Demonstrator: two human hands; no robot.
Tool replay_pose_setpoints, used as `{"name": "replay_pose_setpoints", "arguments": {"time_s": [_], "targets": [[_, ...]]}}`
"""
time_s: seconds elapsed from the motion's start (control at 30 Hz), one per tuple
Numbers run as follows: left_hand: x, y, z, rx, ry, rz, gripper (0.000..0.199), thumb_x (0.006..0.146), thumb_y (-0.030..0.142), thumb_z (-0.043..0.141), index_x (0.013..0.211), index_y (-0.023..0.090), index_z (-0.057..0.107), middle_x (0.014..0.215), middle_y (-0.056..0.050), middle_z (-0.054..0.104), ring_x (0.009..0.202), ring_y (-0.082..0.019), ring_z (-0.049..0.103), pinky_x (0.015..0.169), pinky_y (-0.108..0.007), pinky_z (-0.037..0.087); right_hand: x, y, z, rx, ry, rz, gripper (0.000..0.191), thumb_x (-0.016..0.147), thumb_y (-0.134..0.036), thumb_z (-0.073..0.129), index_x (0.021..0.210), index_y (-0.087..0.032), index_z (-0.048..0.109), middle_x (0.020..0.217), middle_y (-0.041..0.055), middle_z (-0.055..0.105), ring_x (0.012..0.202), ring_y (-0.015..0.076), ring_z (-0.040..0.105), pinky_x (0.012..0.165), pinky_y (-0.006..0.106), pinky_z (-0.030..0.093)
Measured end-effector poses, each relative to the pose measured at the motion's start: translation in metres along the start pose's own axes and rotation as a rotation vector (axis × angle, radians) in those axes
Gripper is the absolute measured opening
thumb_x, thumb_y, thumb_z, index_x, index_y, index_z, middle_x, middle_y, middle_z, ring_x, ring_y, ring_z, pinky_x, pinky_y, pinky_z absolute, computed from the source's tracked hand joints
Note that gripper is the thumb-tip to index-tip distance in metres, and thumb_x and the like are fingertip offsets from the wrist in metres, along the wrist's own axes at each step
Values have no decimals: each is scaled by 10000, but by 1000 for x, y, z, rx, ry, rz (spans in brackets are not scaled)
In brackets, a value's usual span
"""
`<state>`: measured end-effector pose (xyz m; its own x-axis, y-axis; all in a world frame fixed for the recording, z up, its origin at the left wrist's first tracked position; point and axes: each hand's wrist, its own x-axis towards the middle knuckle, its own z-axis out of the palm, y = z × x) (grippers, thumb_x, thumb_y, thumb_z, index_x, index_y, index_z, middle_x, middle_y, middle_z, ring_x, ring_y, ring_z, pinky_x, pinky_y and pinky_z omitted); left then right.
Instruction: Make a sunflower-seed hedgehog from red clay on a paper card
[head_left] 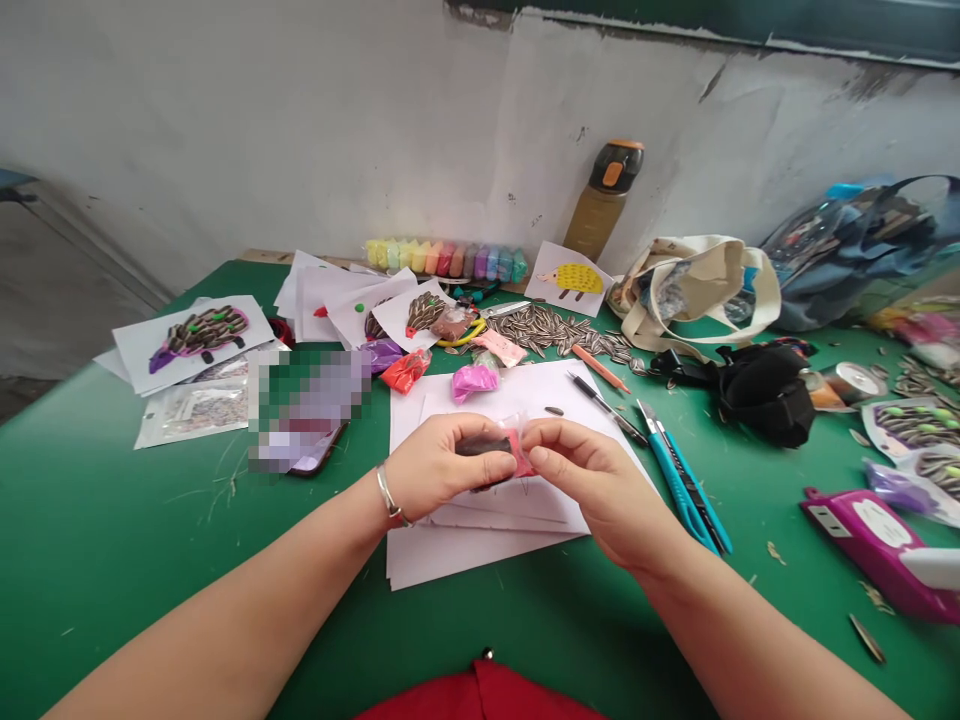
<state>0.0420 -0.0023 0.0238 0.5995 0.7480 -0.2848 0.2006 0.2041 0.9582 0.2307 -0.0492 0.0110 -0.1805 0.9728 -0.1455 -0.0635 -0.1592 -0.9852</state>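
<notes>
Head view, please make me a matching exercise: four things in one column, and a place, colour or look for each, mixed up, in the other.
1. Dark packet
2. Bottle
3. Bracelet
4. Seeds

A. Silver
B. Striped
C. Between the left hand and right hand
D. Upright by the wall

Right pairs: 1-C, 2-D, 3-A, 4-B.

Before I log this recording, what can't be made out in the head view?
All in the head view:
Dark item: partly hidden by the left hand.
Red-and-clear packet: end hidden by the right hand.
Pixelated object: blocky masking hides its details.
Canvas bag: its sides hide some contents.
Magenta device: cut off by the right edge.
</notes>
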Motion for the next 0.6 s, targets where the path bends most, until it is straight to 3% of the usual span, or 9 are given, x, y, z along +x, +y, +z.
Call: {"name": "replay_pose_setpoints", "arguments": {"time_s": [0.2, 0.4, 0.6], "targets": [[-1, 4, 2, 2, 32, -11, 271, 733, 390, 728, 792, 141, 638, 675, 20, 547, 605, -104, 458, 553, -224, 374, 2, 3, 1, -53, 83, 43, 197, 830, -387, 638, 881, -198, 656, 852, 25, 661, 819, 174, 580, 798, 322, 447], [0, 1, 2, 53, 36, 24, 292, 744, 405, 729, 848, 139, 667, 715, 10, 583, 630, -106, 482, 572, -224, 394, 2, 3, -1, 25, 27, 90, 273, 807, -384, 687, 1014, -209, 648, 892, 22, 644, 828, 160, 567, 752, 294, 430], [0, 1, 3, 93, 47, 34, 226, 747, 356, 722, 813, 143, 688, 689, 19, 589, 624, -104, 490, 573, -219, 403, 1, 4, -2, -16, 60, 59, 232, 802, -394, 703, 929, -219, 620, 828, 5, 626, 781, 154, 552, 728, 294, 428]]}}
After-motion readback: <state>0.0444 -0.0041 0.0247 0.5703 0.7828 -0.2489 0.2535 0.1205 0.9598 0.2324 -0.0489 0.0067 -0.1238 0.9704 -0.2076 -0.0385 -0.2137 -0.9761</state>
